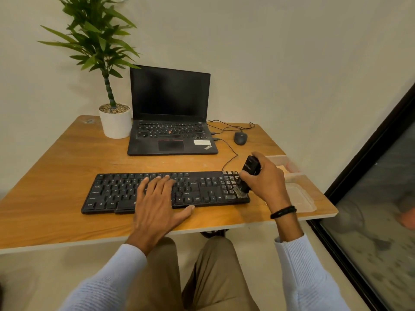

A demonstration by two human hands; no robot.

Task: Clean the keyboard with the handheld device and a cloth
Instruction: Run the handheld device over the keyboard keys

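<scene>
A black wired keyboard (116,191) lies across the near part of the wooden table (56,158). My left hand (157,203) rests flat on its middle keys, fingers spread, holding nothing. My right hand (267,180) grips a black handheld device (250,168) upright at the keyboard's right end. The device's brush tip (241,193) touches the number pad, where pale dust shows on the keys. No cloth is clearly in view.
An open black laptop (170,133) sits behind the keyboard, with a potted plant (115,122) to its left and a wired mouse (240,138) to its right. Clear plastic containers (298,194) stand at the table's right edge. A dark-framed glass panel (370,198) lies to the right.
</scene>
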